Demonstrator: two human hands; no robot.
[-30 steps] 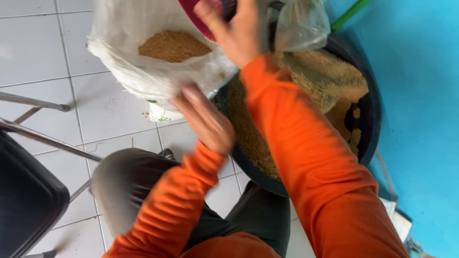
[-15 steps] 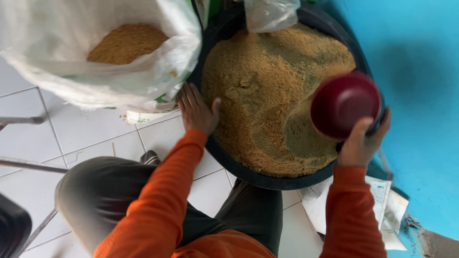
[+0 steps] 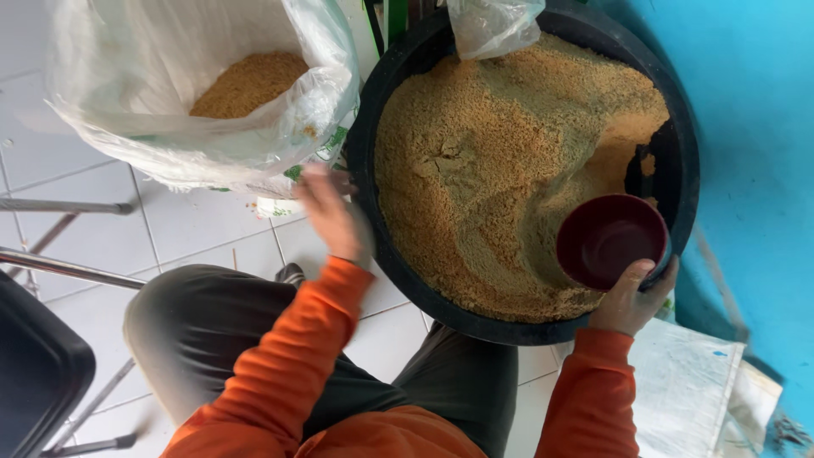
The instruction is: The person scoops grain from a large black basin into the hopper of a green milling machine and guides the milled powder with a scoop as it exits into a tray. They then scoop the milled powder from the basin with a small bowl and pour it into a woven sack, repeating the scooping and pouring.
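Note:
My right hand (image 3: 629,298) grips a dark red bowl (image 3: 610,240) by its near rim; the bowl is empty and rests in the brown grainy meal (image 3: 500,161) that fills a large black tub (image 3: 683,127). My left hand (image 3: 326,212) is blurred, fingers apart, holding nothing, at the tub's left rim beside a white plastic sack (image 3: 195,93). The sack stands open with more of the same brown meal (image 3: 250,80) inside. Both my sleeves are orange.
A clear plastic bag (image 3: 492,25) hangs over the tub's far edge. A blue wall (image 3: 763,170) is close on the right. Metal chair legs (image 3: 59,263) and a black seat (image 3: 34,365) stand at left on white floor tiles. White sacking (image 3: 687,382) lies at lower right.
My right hand brought the red bowl down from the sack to the tub's near right side and turned it open side up. My left hand shifted along the tub's left rim.

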